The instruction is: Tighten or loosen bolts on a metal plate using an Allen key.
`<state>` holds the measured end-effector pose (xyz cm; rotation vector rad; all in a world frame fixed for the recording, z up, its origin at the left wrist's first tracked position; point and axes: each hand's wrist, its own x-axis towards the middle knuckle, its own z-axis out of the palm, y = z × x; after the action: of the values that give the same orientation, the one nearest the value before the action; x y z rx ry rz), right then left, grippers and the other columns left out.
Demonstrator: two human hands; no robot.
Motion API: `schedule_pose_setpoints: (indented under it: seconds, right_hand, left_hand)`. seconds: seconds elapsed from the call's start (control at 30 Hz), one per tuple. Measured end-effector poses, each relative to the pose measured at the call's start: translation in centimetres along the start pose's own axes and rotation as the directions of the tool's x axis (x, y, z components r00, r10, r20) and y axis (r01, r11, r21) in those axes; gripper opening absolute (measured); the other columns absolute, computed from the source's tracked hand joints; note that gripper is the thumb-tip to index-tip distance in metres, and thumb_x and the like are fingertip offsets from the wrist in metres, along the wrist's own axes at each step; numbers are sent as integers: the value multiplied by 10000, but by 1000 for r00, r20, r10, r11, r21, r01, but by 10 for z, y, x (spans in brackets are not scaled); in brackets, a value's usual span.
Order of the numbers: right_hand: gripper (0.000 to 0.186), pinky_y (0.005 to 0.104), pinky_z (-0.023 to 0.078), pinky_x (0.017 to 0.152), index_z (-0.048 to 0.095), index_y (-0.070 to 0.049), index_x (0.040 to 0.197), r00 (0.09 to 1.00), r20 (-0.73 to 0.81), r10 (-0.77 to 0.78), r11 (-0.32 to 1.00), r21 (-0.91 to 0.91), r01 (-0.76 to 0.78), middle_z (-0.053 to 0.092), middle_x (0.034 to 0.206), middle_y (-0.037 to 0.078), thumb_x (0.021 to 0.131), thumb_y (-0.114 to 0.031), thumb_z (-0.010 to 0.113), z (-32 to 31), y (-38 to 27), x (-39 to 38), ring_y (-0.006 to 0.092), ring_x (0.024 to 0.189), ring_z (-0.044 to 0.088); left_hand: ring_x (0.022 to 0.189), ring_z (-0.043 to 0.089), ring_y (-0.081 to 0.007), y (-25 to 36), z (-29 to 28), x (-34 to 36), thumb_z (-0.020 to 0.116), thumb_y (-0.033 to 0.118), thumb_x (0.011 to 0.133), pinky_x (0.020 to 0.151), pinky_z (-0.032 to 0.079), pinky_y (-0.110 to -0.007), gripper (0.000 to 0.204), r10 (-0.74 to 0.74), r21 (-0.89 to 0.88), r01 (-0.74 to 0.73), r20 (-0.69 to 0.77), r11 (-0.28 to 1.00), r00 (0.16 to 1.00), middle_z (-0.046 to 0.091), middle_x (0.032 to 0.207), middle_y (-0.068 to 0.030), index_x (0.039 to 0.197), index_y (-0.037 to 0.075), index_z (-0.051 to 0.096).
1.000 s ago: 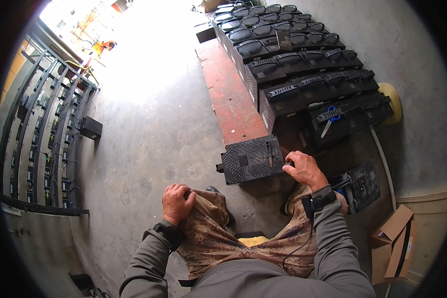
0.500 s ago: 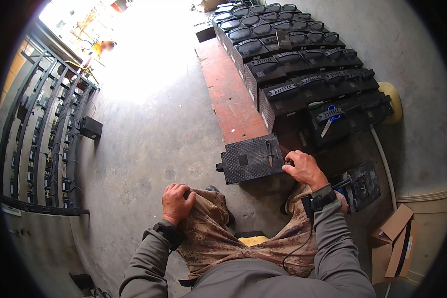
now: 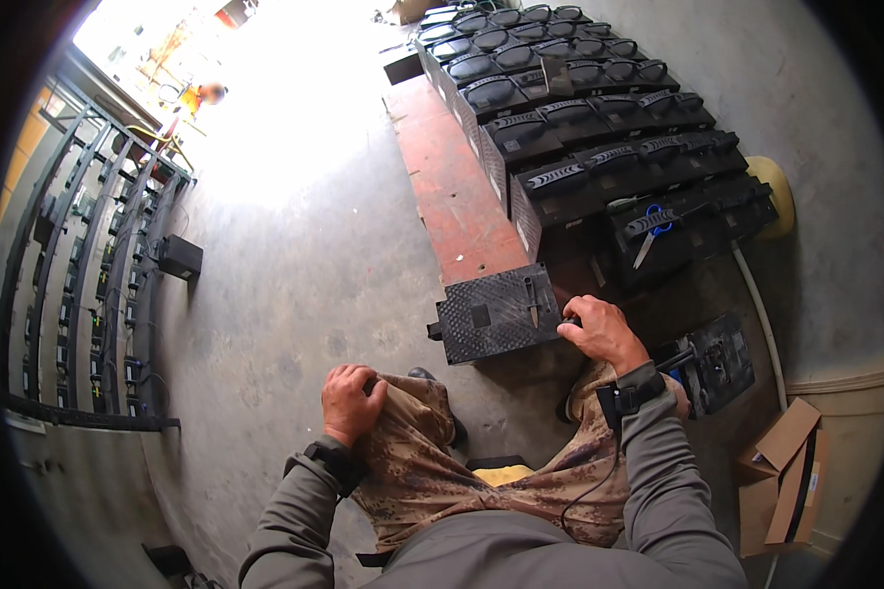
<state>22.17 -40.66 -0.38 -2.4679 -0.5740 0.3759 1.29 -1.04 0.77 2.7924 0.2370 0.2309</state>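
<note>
Black, textured, rectangular box [image 3: 506, 334] is lying mid-frame, long axis running left-right; right hand [image 3: 604, 332], nearer, is sitting curled at its right end, grip unclear; left hand [image 3: 351, 402] is resting on camouflage-trousered knee [image 3: 403, 407].

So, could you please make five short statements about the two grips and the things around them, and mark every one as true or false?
1. The left grip rests on the camouflage trousers. True.
2. A small pointed tool lies on the textured black box. True.
3. The right grip is at the left end of the textured black box. False: it is at the right end.
4. The scissors have red handles. False: the handles are blue.
5. A brown cardboard box is to the right of the camouflage trousers. True.
</note>
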Motion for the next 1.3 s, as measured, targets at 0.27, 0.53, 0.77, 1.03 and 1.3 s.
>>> schedule_pose_setpoints:
  seconds: [0.27,0.53,0.77,1.03,1.3]
  right_hand:
    - [336,468,556,897,728,-28,1079,1000,-3,-18,1000,-5,18,729,1068,189,862,-282,770,1,0,1,387,1003,713]
    - [339,472,554,909,735,-30,1086,1000,17,-4,1000,-7,4,721,1078,194,862,-281,772,-1,-3,1,391,1000,711]
    - [338,470,553,911,738,-32,1085,1000,12,-17,1000,-14,17,719,1077,185,863,-284,772,0,-2,0,388,1008,710]
    - [350,492,542,950,732,-52,1085,998,54,22,1000,-12,-21,717,1126,196,869,-327,763,-3,-3,2,411,1070,690]
    - [325,501,544,925,734,-63,1053,999,9,-35,999,-1,35,718,1085,194,867,-329,755,1,-5,5,412,1049,691]
  left_hand:
    - [997,684,-345,-2,1,-1,783,228,811,948,522,-451,194,-1,12,1,-5,1000,1000,751,990,-113,910,66,742]
    - [997,685,-338,-3,1,0,782,231,811,952,520,-451,196,2,10,-2,1,1000,1000,755,993,-109,905,64,745]
    - [989,685,-337,0,0,0,780,230,811,950,520,-450,188,-6,0,6,4,1000,1000,752,977,-106,898,68,745]
    - [977,681,-337,-3,2,1,784,237,806,938,521,-451,193,8,7,-8,4,1000,1000,747,971,-102,898,72,741]
    - [1012,682,-324,-6,-3,-3,753,263,823,983,504,-434,202,-26,13,26,1,1000,1000,748,981,-104,900,76,758]
